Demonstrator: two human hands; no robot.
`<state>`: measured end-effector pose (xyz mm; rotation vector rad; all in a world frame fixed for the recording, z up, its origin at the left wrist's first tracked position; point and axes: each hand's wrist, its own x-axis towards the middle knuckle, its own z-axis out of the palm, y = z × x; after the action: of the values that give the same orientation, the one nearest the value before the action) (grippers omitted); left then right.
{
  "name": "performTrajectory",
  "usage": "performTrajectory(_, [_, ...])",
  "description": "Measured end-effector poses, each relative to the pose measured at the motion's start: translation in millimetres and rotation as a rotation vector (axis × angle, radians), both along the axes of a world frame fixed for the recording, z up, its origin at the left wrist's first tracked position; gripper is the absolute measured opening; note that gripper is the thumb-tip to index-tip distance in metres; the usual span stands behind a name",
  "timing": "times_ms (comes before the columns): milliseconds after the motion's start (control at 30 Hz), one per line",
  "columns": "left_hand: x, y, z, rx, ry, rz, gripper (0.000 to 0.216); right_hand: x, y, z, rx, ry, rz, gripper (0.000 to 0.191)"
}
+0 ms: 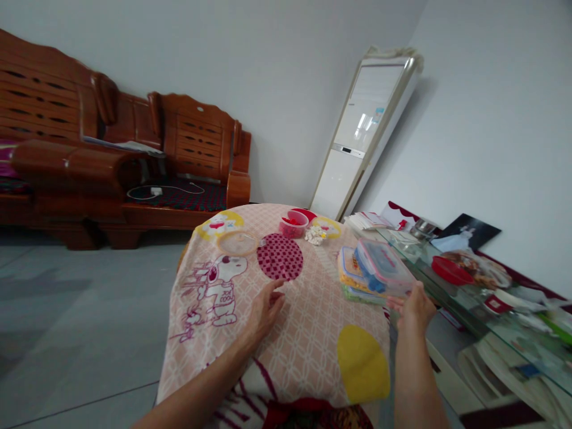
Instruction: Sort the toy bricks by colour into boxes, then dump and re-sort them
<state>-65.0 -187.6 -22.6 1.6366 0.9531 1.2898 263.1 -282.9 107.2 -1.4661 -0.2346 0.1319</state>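
Note:
My right hand grips the near right corner of a clear plastic container with a pinkish lid rim and blue contents. It is tilted at the top of a stack of similar containers; whether it rests on them I cannot tell. Below it show a container with yellow contents and one with green contents. Over the patterned tablecloth, my left hand holds nothing visible, its fingers loosely bent and apart. Farther back are a round pink tub with red contents and a small pile of white pieces.
A round clear lid-like disc lies at the table's far left. Along the right runs a glass-topped cabinet with a red bowl, papers and bags. Beyond stand a wooden sofa and a leaning-looking white air conditioner.

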Motion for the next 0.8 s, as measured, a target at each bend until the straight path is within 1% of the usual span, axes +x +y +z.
performTrajectory(67, [0.3, -0.1, -0.8, 0.004, -0.007, 0.002, 0.042, -9.3, -7.6, -7.0, 0.072, -0.022, -0.069, 0.035])
performTrajectory(133, [0.3, -1.1, -0.1, 0.007, -0.003, 0.002, 0.040, -27.0, -15.0, -18.7, 0.169, -0.107, -0.154, 0.026])
performTrajectory(167, [0.2, -1.8, 0.8, 0.005, 0.002, 0.003, 0.040, -38.2, -17.5, -25.8, 0.188, -0.150, -0.135, 0.024])
performTrajectory(200, [0.0, -2.5, 2.0, 0.003, 0.009, 0.002, 0.039, -50.3, -18.5, -33.2, 0.172, -0.179, -0.072, 0.025])
performTrajectory(233, [0.0, -2.9, 3.3, 0.000, 0.019, -0.002, 0.040, -62.5, -17.9, -40.5, 0.128, -0.202, 0.041, 0.027])
performTrajectory(300, [1.0, -1.5, 7.0, -0.007, 0.055, -0.016, 0.041, -83.7, -11.4, -53.8, -0.018, -0.265, 0.294, 0.032])
performTrajectory(367, [4.5, 4.4, 12.7, 0.000, 0.115, -0.044, 0.043, -96.8, 0.8, -65.8, -0.153, -0.332, 0.489, 0.037])
performTrajectory(467, [16.8, 23.4, 26.1, 0.081, 0.252, -0.090, 0.045, -100.3, 21.8, -86.0, -0.288, -0.399, 0.645, 0.046])
performTrajectory(533, [30.1, 42.0, 36.5, 0.181, 0.348, -0.103, 0.048, -96.3, 31.9, -101.8, -0.348, -0.442, 0.674, 0.049])
performTrajectory(633, [55.2, 74.0, 47.7, 0.306, 0.453, -0.111, 0.053, -90.8, 36.6, -122.2, -0.385, -0.523, 0.627, 0.048])
performTrajectory(700, [73.2, 94.7, 49.8, 0.342, 0.519, -0.118, 0.056, -90.3, 34.4, -128.9, -0.383, -0.538, 0.608, 0.047])
performTrajectory(800, [98.5, 120.4, 47.5, 0.357, 0.609, -0.114, 0.060, -93.3, 29.6, -128.5, -0.373, -0.512, 0.615, 0.046])
